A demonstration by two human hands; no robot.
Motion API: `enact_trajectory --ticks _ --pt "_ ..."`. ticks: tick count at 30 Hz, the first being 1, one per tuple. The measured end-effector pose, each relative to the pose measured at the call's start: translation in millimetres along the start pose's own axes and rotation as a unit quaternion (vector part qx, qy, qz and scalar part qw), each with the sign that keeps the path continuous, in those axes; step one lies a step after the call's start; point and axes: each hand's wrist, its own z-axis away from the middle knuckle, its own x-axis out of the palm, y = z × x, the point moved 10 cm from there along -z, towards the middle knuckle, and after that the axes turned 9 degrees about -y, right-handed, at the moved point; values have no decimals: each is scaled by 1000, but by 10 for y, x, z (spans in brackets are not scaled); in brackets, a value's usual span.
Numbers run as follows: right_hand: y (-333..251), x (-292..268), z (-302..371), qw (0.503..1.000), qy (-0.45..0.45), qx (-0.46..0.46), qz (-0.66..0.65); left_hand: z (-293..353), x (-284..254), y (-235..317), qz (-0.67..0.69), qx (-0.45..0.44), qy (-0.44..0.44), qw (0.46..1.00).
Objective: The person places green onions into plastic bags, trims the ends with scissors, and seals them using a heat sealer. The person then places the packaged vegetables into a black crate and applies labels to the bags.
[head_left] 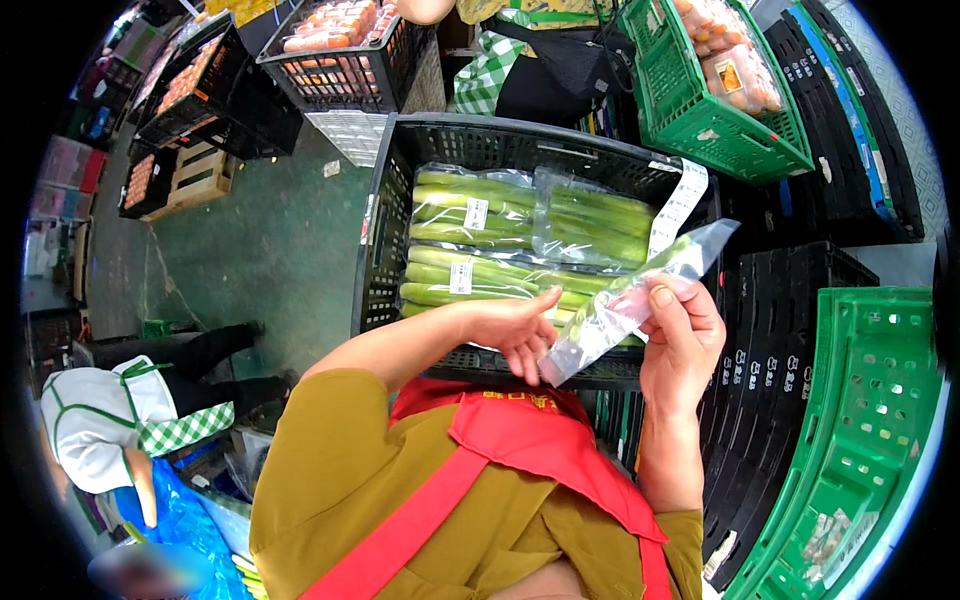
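My right hand (678,335) pinches a long, narrow clear plastic bag (590,338) between thumb and fingers, holding it slantwise over the near right of a black crate (375,240). Green shows through the film; whether it is inside the bag or behind it I cannot tell. Beside the bag's lower end is my left hand (510,330), open, its fingers apart and thumb raised. In the crate lie clear packs of long green vegetables (475,215), some with white labels. A white strip of printed labels (682,205) runs down over the crate's right side, its lower end behind the held bag.
Green crates (700,110) with bagged orange-red produce stand far right, near stacked black crates (770,350). A large green crate (850,430) is at the right. More black crates (340,70) of produce stand far left. Another person (100,420) bends over blue plastic (185,520) at the left.
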Motion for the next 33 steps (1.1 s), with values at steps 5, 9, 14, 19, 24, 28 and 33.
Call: enact_trajectory --ticks 5,9,14,19,24,28,33 --pt "211 238 377 997 -75 21 -7 -141 244 349 341 205 -53 916" --pt "624 247 649 986 -136 92 -43 95 -368 824 248 312 91 913" --pt "1319 69 817 950 -194 237 64 797 -1074 1161 70 341 287 892" --pt "1184 -281 795 927 -159 106 323 1162 -983 1293 -61 240 306 919" --pt "1089 -720 782 928 -52 94 357 1093 -884 1342 -159 166 250 941" --pt "1034 -898 787 930 -17 86 357 701 -810 1337 -202 90 158 962" --pt "768 -1377 477 751 29 22 659 11 -986 929 -243 -60 76 965"
